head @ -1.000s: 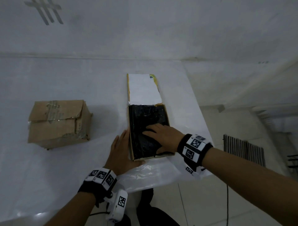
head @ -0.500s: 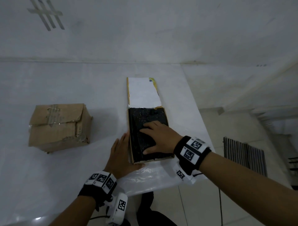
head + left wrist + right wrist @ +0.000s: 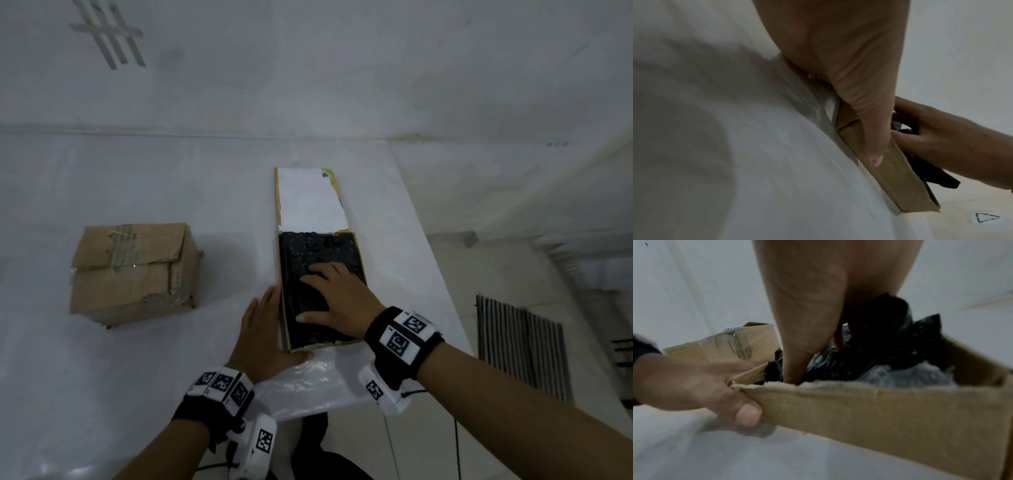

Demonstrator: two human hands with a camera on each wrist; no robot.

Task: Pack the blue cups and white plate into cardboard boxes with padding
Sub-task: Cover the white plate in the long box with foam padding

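Note:
A shallow open cardboard box lies on the table in front of me, its white lid folded flat to the far side. Black plastic padding fills it, with bubble wrap showing underneath. My right hand lies flat on the padding and presses it down, its thumb dug in by the near wall. My left hand rests straight-fingered against the box's left side, thumb on the near corner. No cup or plate is visible.
A second cardboard box, shut and taped, stands on the table to the left. The white table is covered with a plastic sheet that hangs over the near edge. To the right the table ends above a tiled floor with a striped mat.
Both hands stay on the box. The right hand's fingers have shifted slightly on the black padding, and the view has drifted a little.

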